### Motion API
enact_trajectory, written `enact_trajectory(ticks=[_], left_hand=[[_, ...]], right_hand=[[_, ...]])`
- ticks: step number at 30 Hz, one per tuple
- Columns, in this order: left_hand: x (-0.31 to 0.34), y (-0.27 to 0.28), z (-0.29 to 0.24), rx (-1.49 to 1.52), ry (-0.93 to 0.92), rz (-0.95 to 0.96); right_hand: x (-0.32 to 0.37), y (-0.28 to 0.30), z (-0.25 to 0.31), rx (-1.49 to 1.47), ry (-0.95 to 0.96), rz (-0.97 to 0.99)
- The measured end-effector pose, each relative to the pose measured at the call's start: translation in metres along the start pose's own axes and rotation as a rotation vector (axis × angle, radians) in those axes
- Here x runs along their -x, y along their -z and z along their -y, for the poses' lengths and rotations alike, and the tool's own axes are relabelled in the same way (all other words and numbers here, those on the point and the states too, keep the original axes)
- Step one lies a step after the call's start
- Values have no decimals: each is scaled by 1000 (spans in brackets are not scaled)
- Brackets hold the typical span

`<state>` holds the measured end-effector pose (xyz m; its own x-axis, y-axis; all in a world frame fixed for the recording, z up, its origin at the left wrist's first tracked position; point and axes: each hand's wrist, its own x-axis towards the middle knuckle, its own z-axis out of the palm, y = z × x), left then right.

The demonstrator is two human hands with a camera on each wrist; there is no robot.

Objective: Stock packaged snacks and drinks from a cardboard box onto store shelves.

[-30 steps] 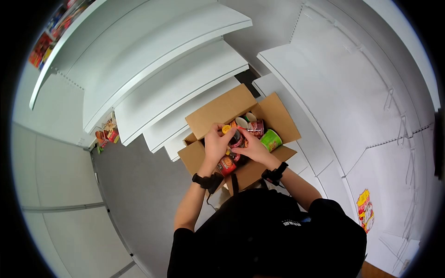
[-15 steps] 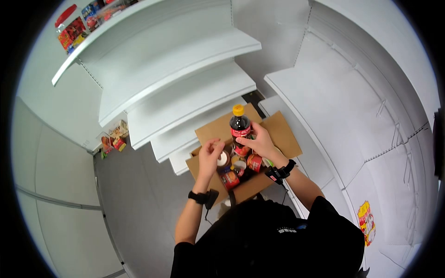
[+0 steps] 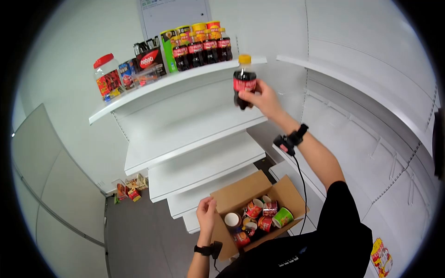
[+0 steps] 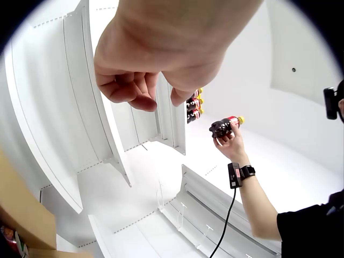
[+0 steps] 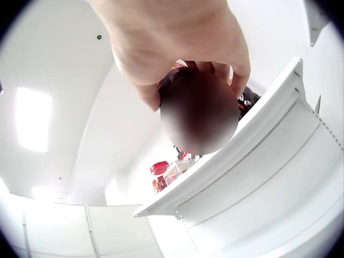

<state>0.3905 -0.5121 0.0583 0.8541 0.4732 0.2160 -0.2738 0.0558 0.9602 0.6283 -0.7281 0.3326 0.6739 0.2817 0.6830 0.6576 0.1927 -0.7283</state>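
My right hand [image 3: 268, 101] grips a cola bottle [image 3: 244, 84] with a yellow cap and a red label. It holds the bottle upright at the height of the top shelf [image 3: 185, 76], near that shelf's right end. In the right wrist view the fingers wrap around the bottle, whose underside is blurred. Several similar cola bottles [image 3: 195, 53] stand in a row on the top shelf, left of the held one. My left hand [image 3: 206, 215] hangs beside the cardboard box [image 3: 243, 189], fingers loosely curled with nothing in them, as the left wrist view [image 4: 156, 59] also shows.
Inside the box are several instant-noodle cups, among them a green cup [image 3: 282, 217]. A red-lidded jar [image 3: 107, 74], a Nabati box [image 3: 150, 60] and yellow-lidded canisters share the top shelf. Lower shelves [image 3: 204, 164] step down below. Snack packs [image 3: 132, 186] lie on the floor at left.
My right hand has lifted the cola bottle out of the box and up to top-shelf height. The left hand has let go of it and stays low by the box. The head view has tilted up.
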Motion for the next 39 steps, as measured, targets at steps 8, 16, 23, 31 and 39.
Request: enact_trajectory(ticks=[8, 16, 23, 31, 39], left_hand=[[8, 42, -8, -9, -111, -229], [15, 61, 8, -30, -136, -435], [20, 53, 12, -174, -116, -524], [17, 37, 20, -198, -24, -544], [16, 14, 23, -172, 45, -537]], right_hand=[[-148, 33, -5, 172, 49, -192], [-218, 52, -54, 382, 37, -324], [-263, 61, -95, 502, 8, -304], [-286, 58, -122, 459, 71, -274], [-292, 60, -127, 448, 97, -172]])
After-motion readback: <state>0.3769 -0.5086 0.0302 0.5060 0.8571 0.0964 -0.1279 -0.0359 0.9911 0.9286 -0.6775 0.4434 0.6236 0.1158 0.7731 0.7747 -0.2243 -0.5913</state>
